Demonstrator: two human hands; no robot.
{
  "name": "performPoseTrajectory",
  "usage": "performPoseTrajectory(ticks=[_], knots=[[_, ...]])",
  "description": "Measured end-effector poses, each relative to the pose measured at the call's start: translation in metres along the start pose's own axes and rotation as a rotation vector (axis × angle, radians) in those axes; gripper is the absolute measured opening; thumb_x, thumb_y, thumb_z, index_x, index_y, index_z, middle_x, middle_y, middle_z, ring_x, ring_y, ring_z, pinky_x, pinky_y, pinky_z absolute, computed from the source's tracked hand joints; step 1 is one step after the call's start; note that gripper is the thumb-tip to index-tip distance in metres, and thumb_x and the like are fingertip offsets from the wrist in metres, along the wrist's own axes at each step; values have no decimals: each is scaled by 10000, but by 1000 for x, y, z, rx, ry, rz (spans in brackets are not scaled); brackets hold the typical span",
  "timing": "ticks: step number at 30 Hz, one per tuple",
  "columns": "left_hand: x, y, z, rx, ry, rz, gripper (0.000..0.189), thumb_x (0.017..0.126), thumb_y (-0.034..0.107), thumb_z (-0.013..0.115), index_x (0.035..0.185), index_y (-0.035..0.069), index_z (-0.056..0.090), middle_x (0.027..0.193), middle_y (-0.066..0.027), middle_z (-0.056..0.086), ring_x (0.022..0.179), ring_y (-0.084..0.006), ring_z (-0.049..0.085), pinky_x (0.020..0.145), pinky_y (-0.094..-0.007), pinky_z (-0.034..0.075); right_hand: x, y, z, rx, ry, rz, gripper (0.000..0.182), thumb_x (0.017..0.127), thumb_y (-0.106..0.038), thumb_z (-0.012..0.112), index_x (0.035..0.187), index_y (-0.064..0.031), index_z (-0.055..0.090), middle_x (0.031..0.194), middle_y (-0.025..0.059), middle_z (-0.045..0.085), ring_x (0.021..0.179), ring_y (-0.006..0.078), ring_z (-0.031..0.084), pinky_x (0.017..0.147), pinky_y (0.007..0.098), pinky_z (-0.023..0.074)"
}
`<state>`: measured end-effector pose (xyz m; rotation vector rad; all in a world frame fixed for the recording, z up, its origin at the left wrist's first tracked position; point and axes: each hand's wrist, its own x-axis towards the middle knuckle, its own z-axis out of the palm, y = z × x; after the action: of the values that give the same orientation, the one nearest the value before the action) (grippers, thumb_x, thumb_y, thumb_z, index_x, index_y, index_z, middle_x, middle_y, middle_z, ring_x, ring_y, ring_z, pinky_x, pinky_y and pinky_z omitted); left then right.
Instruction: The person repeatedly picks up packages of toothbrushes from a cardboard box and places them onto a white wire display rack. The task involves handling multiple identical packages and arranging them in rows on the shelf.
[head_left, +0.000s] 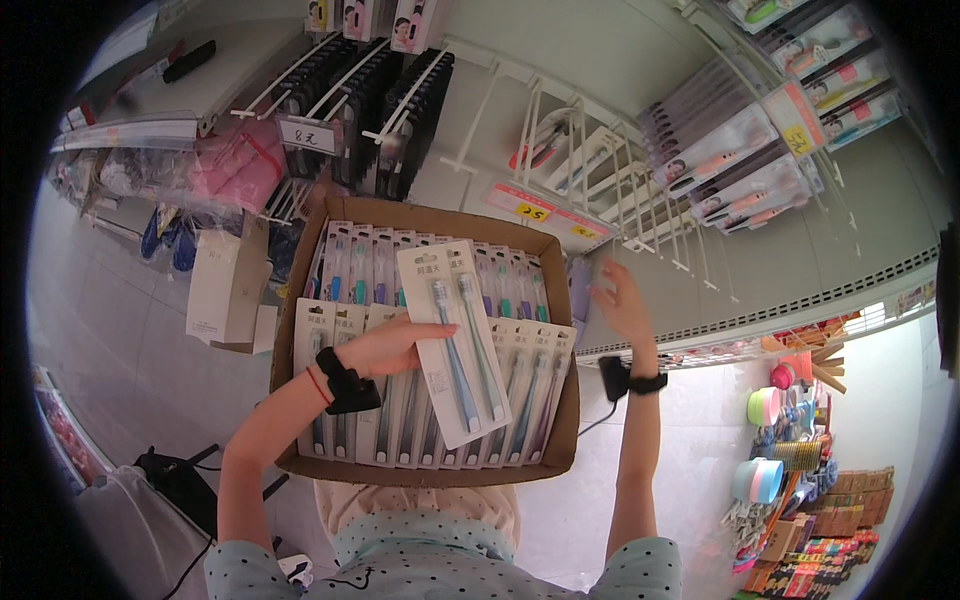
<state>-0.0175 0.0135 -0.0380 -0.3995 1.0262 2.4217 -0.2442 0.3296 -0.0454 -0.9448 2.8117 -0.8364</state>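
Observation:
My left hand (384, 346) grips a couple of overlapping toothbrush packs (466, 337), with the thumb across the front of the card. One brush in them is blue and the other greenish. Beneath lies an open cardboard box (427, 478) with packed toothbrushes standing in two rows. The near row of packs (529, 397) looks like the held ones; the far row (360, 262) has narrower packs with coloured handles. My right hand (624, 306) is raised right of the box, beside the shelf hooks. Its fingers are apart and slightly blurred, and I see nothing in them.
Wire display hooks (577, 142) project from the shelf panel ahead, several carrying toothbrush packs (600, 165). Hanging packs (720, 150) fill hooks on the right. Black goods (412, 105) hang at upper left. A white carton (229, 289) stands left of the box. A perforated shelf edge (750, 319) runs at right.

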Motion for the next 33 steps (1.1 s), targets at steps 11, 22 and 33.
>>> performPoseTrajectory(ticks=[11,22,33], knots=[[7,0,10,-80,-36,56,458,907,160,581,1297,-13,413,1265,-127,511,1143,-248,529,953,-407,456,-95,-175,26,328,-217,-167,631,840,-46,591,1411,-105,328,1173,142,517,944,251,580,717,273,500],[4,3,13,-100,-280,46,535,929,174,511,1374,-35,300,1361,-237,420,1246,-336,449,1062,-431,357,-152,-125,-36,88,302,103,509,823,72,476,1318,-43,468,1087,156,529,928,260,543,729,287,470],[8,1,5,-111,-354,35,541,930,181,514,1376,-38,299,1347,-237,438,1233,-326,467,1055,-412,364,-135,-53,-38,34,397,122,528,864,31,491,1379,-54,411,1145,165,520,1001,280,512,848,301,418]])
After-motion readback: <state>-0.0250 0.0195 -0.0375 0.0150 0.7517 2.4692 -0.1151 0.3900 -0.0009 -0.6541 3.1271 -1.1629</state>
